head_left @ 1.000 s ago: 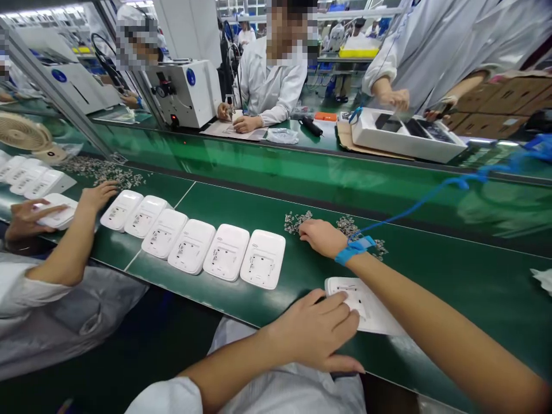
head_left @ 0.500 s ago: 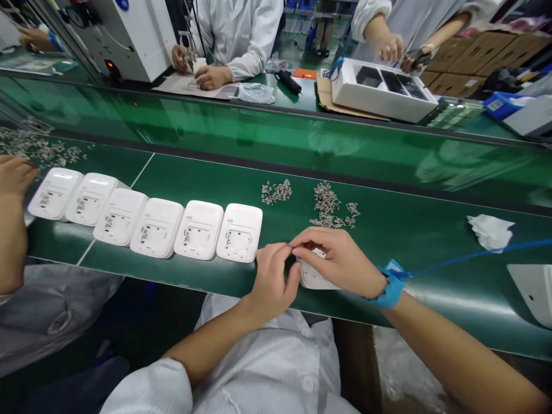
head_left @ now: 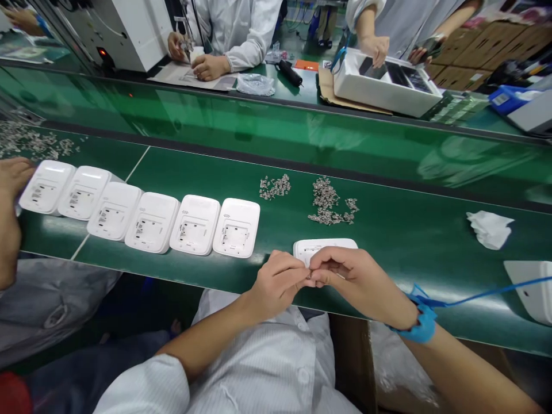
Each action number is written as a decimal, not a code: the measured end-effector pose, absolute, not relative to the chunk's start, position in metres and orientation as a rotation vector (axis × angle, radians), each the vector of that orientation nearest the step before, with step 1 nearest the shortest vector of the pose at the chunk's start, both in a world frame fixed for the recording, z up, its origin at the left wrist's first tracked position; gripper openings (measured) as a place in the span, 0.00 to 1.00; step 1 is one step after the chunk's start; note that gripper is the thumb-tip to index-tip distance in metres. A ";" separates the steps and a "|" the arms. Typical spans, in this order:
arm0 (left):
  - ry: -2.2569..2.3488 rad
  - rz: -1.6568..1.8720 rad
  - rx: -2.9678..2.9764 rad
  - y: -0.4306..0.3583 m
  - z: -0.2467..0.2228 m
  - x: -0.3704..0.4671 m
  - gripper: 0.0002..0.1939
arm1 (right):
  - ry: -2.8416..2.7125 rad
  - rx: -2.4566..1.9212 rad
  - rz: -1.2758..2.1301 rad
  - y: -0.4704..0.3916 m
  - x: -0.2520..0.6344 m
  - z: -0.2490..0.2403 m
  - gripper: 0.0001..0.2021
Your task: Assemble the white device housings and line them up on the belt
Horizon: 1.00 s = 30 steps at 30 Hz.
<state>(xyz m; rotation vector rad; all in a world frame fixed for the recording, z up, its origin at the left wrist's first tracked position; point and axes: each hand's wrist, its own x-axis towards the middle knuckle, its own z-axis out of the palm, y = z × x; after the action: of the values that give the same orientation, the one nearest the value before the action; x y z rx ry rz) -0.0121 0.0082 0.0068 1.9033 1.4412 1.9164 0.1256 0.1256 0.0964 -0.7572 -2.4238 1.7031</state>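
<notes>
My left hand (head_left: 282, 282) and my right hand (head_left: 360, 282) meet fingertip to fingertip, each in a closed pinch. What they pinch is tiny and mostly covered by the fingers. Just behind and under them lies a white plastic housing (head_left: 325, 244), partly hidden by my right hand. A blue wrist strap (head_left: 420, 326) with a cord is on my right wrist. Beyond the housing are two loose piles of small metal pieces, a larger pile (head_left: 324, 194) and a smaller pile (head_left: 275, 187).
To the left, several white housings (head_left: 236, 227) stand in a row, recessed sides up. A co-worker's hand (head_left: 12, 178) is at the row's far end, near more metal pieces (head_left: 32, 142). Crumpled tissue (head_left: 490, 229) and a white part (head_left: 530, 287) lie right. A green barrier (head_left: 276, 129) runs behind.
My hands have moved slightly right and towards me, uncovering the housing's far edge. The housing's outline now looks wider and flatter. Both hands are still pinched together.
</notes>
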 end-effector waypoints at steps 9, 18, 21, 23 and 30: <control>1.585 1.800 1.810 0.011 0.010 0.006 0.04 | -2.679 -0.439 0.955 0.132 0.148 0.098 0.07; 2.047 1.023 2.359 0.012 0.003 0.016 0.19 | -2.938 -0.116 0.245 0.180 0.138 0.060 0.10; 2.058 1.000 2.375 0.013 0.000 0.017 0.21 | -2.933 -0.037 0.174 0.178 0.137 0.057 0.11; 2.063 1.004 2.381 0.013 -0.001 0.018 0.21 | -2.914 -0.022 0.142 0.177 0.138 0.055 0.11; 2.040 1.018 2.389 0.013 -0.001 0.020 0.22 | -2.929 -0.058 0.003 0.171 0.137 0.054 0.12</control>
<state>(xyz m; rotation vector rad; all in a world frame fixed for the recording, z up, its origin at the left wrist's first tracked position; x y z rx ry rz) 0.0202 0.0131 -0.0005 2.3888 2.0396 1.0177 0.1375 0.1711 0.0539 -0.0578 -2.9289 0.0034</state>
